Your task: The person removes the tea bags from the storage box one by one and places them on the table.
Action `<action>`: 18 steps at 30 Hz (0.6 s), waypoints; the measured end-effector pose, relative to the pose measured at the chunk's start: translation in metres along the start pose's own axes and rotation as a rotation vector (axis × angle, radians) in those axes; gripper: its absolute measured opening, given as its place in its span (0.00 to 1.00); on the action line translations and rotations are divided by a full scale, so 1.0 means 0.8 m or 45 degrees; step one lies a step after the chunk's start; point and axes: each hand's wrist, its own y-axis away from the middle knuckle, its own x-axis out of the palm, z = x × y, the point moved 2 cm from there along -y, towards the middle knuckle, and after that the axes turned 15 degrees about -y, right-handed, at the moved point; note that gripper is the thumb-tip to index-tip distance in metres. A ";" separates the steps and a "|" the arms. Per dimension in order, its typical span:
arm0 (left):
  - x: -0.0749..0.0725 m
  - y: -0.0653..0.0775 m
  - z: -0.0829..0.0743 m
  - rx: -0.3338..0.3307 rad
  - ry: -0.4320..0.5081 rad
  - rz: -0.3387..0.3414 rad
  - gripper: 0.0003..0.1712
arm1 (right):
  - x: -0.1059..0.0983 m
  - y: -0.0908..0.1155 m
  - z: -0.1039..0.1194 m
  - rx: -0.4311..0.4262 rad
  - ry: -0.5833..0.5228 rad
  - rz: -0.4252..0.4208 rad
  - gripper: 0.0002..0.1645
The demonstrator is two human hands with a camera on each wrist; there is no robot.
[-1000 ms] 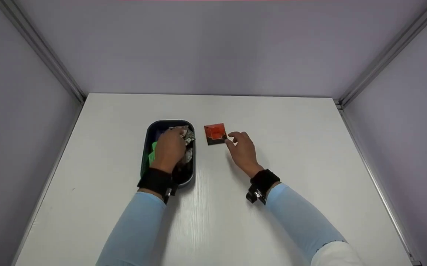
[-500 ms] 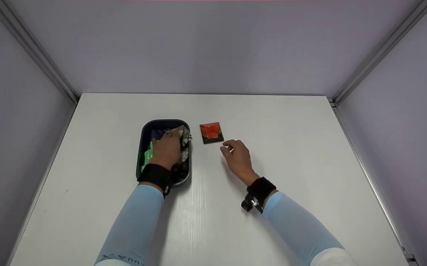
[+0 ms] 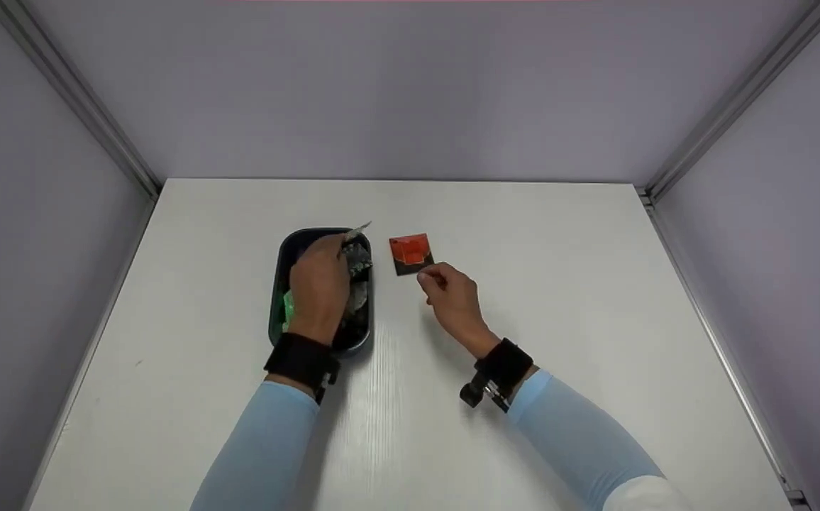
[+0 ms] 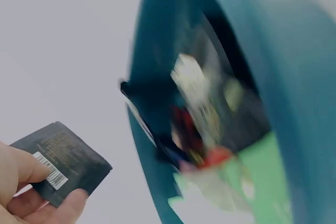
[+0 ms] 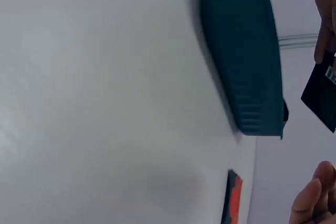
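Observation:
My left hand (image 3: 320,287) is over the dark teal tub (image 3: 274,312), pinching a thin square black packet (image 4: 68,166) between thumb and fingers. Its back, with a white barcode and small print, faces the left wrist camera. Below it, the tub holds a bright green packet (image 3: 288,305), a crumpled dark-patterned packet (image 3: 357,261) and other wrappers, blurred in the left wrist view. To the tub's right, a red and black square packet (image 3: 411,252) lies flat on the table. My right hand (image 3: 456,301) hovers just in front of it, fingers loosely curled, holding nothing.
A white table (image 3: 559,284) carries the tub and the red packet. Grey panels (image 3: 438,92) stand behind it and on both sides. The tub's raised wall (image 5: 244,51) rises to the left of my right hand.
My left hand has gone down among the wrappers and come back up with the packet tilted at the tub's far end. My right hand has drawn back slightly, its fingers closer together.

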 end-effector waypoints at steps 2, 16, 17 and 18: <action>-0.001 0.009 -0.016 0.034 0.048 -0.040 0.15 | 0.005 0.002 0.014 0.010 -0.120 0.035 0.11; 0.021 0.068 -0.078 0.284 0.217 0.046 0.23 | 0.012 0.009 0.033 0.233 -0.516 -0.004 0.26; 0.021 0.068 -0.078 0.247 0.249 0.068 0.24 | 0.010 0.010 0.032 0.233 -0.519 -0.021 0.25; 0.021 0.068 -0.077 0.202 0.289 0.093 0.25 | 0.007 0.011 0.030 0.227 -0.522 -0.036 0.25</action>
